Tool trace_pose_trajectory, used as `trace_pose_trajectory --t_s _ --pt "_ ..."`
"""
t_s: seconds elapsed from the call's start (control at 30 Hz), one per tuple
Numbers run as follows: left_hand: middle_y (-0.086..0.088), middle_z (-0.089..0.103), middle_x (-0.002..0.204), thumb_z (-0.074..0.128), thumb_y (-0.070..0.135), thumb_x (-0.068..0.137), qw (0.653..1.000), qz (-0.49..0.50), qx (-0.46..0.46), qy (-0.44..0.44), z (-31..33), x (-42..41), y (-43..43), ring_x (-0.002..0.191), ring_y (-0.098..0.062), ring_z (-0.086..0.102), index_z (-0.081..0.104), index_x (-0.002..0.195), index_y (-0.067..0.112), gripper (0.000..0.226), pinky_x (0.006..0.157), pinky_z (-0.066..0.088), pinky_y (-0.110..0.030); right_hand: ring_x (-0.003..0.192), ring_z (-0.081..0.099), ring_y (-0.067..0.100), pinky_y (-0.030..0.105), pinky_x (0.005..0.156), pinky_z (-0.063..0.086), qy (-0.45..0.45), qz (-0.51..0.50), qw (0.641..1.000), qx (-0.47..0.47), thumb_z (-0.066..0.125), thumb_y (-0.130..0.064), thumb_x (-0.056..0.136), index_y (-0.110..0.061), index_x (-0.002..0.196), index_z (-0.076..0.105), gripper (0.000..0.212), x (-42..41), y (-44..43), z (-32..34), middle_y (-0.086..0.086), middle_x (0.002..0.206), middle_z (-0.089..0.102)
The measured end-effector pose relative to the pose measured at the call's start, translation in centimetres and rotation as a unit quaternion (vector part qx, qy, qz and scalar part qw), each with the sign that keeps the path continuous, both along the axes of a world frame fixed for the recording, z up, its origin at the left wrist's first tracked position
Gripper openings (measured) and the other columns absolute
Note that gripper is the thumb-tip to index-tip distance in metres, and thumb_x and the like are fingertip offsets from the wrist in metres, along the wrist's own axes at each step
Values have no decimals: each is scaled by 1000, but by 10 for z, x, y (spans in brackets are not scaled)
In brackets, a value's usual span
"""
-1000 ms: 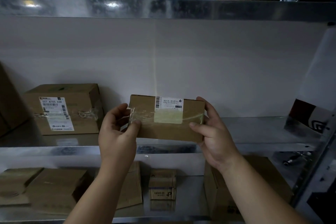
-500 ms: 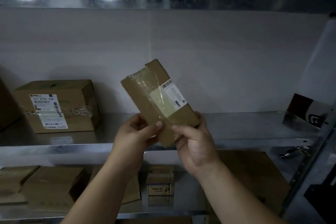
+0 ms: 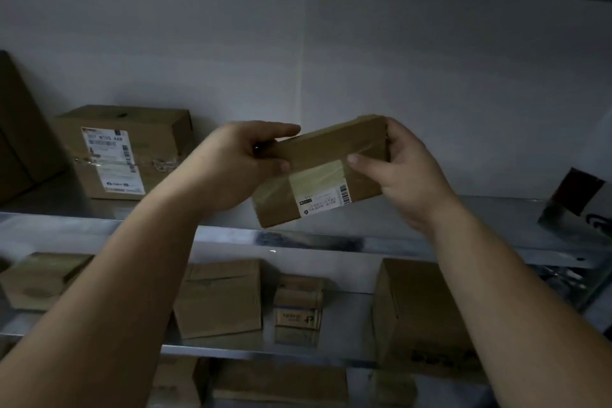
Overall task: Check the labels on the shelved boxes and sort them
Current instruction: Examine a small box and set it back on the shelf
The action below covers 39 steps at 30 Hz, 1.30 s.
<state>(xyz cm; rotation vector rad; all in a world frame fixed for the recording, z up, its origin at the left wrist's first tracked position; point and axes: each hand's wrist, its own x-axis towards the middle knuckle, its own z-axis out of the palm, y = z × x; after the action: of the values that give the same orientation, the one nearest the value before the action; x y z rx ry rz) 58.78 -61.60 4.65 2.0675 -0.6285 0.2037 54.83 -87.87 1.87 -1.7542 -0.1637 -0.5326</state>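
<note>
Head view: left hand (image 3: 241, 159) and right hand (image 3: 409, 172) clamp curled fingers on the ends of the tilted small box (image 3: 319, 172), which could slip onto the shelf (image 3: 49, 225) if either loosens

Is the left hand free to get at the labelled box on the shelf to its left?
Probably not yet: the left hand grips the flat box together with the right hand. Once released, nothing seems to stand between it and the labelled box.

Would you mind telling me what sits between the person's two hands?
In the head view, a flat cardboard box with a white label spans the gap, the left hand gripping one end, the right hand the other.
</note>
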Motion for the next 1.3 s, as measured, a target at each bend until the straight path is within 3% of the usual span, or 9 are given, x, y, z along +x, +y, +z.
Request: trace_pose_trajectory --t_s 0.13,0.23,0.4,0.5,0.67,0.9,1.1,1.23,1.3 --pt "8 70 121 89 21 90 974 43 -223 17 -9 1 -4 101 -8 76 63 146 39 64 79 65 -27 111 78 23 48 99 63 15 -7 996 87 78 -6 99 -12 130 66 34 5 6 -15 5 118 81" --pt "5 75 119 83 30 96 952 80 -294 36 -29 0 -7 100 -8 77 64 140 37 48 84 65 -33 114 78 26 51 106 60 18 -21 990 141 76 -6 101 -9 133 66 33 10 6 -20 6 122 81" --pt "1 82 110 70 8 102 926 73 -368 44 -48 0 -12 98 -15 78 76 124 28 31 82 59 -32 112 79 26 53 109 59 17 -17 985 171 73 -5 102 -8 129 70 28 10 8 -21 6 120 82" --pt "-4 81 113 67 2 99 916 56 -397 26 -48 -2 -11 103 -20 78 77 121 25 34 85 60 -32 114 78 26 51 108 59 14 -8 984 180 71 -5 103 -7 131 71 28 8 9 -20 8 121 82" --pt "-11 79 117 68 9 89 907 41 -419 5 -44 -2 -10 110 -29 77 78 120 21 34 94 63 -41 115 78 29 51 106 60 -5 -2 982 189 70 -3 103 -5 134 68 31 4 10 -17 10 123 81" --pt "-11 79 117 65 -5 99 907 43 -418 -5 -46 -1 -10 108 -28 77 75 123 16 34 96 63 -41 116 78 27 50 106 60 -21 -5 983 181 70 -2 102 -5 134 66 32 5 14 -15 8 123 81" --pt "-11 78 119 68 6 91 909 49 -414 -12 -49 6 -6 113 -31 76 77 120 22 34 96 63 -45 116 77 26 46 104 61 -23 0 984 179 71 -3 102 -7 134 66 32 11 18 -19 7 124 80" --pt "-8 78 119 69 8 91 907 62 -417 -20 -54 13 -2 113 -27 75 77 116 26 32 92 61 -40 112 77 19 34 96 62 -29 -10 987 161 72 -3 102 -10 134 66 33 17 24 -25 1 120 81" --pt "-5 79 116 70 4 93 907 76 -413 -21 -58 17 0 110 -22 76 76 114 28 32 89 60 -33 113 77 18 38 100 62 -21 -22 990 138 75 -6 102 -14 133 67 33 23 27 -31 -1 120 81"
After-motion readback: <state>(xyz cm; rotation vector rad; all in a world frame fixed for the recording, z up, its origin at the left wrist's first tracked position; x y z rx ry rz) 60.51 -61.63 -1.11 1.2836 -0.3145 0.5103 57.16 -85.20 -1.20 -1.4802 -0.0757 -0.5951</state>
